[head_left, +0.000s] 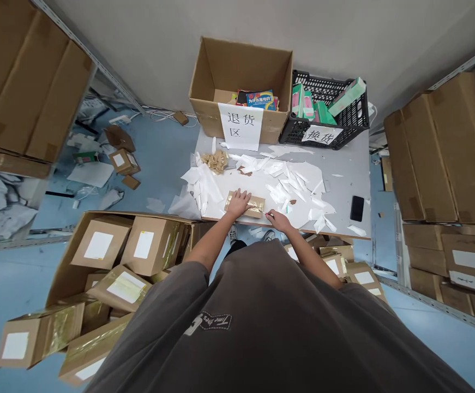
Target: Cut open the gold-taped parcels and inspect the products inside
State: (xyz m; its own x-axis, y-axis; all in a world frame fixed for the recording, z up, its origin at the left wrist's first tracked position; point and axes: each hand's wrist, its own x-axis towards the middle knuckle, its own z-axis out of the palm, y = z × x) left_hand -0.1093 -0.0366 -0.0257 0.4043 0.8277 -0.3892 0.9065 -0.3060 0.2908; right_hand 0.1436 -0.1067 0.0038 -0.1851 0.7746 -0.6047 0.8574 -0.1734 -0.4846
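A small taped cardboard box lies at the table's front edge. My left hand rests flat across its left part, fingers spread and pressing down. At the box's right end, my right hand is closed around a thin blade-like tool, whose tip touches the box by the clear tape. Too little of the tool shows to name it exactly. Torn white paper scraps lie behind the box, along with a crumpled brown paper and tape wad.
A large open carton with books and a black crate with green boxes stand at the table's back. A phone lies at right. Parcels fill a big carton on my left. Shelves with cartons flank both sides.
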